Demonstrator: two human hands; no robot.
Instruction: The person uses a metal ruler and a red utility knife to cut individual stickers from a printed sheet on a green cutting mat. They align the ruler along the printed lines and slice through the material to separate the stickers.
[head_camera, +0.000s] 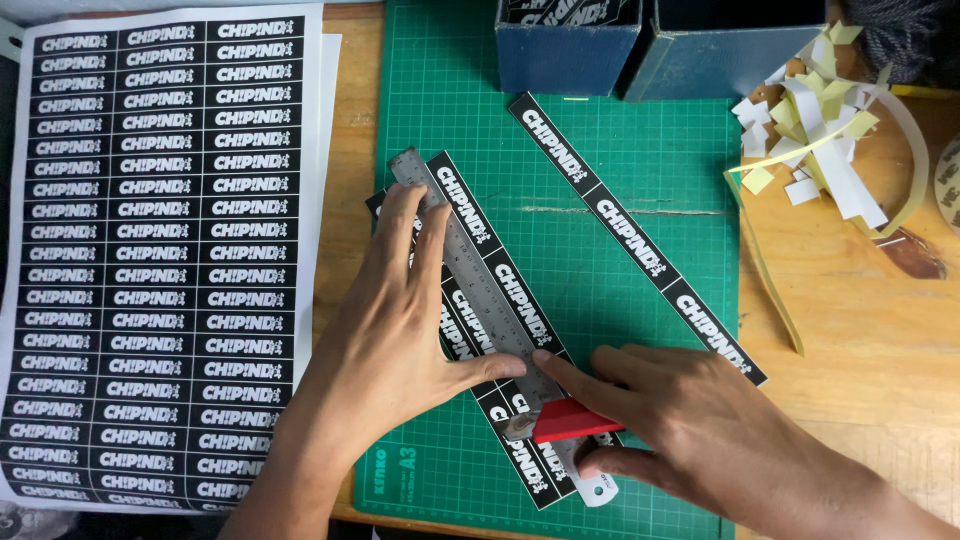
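Note:
My left hand (390, 320) presses flat on a steel ruler (470, 280) that lies diagonally over black label strips (500, 285) on a green cutting mat (620, 170). My right hand (690, 420) grips a red utility knife (570, 420), its blade end against the ruler's lower part, on top of the strips. A separate long black label strip (640, 240) lies diagonally on the mat to the right, apart from both hands.
A large white sheet of black labels (160, 250) covers the left of the wooden table (860, 330). Two blue boxes (570, 45) stand at the mat's far edge. A pile of white and yellow paper offcuts (820, 140) lies at the right.

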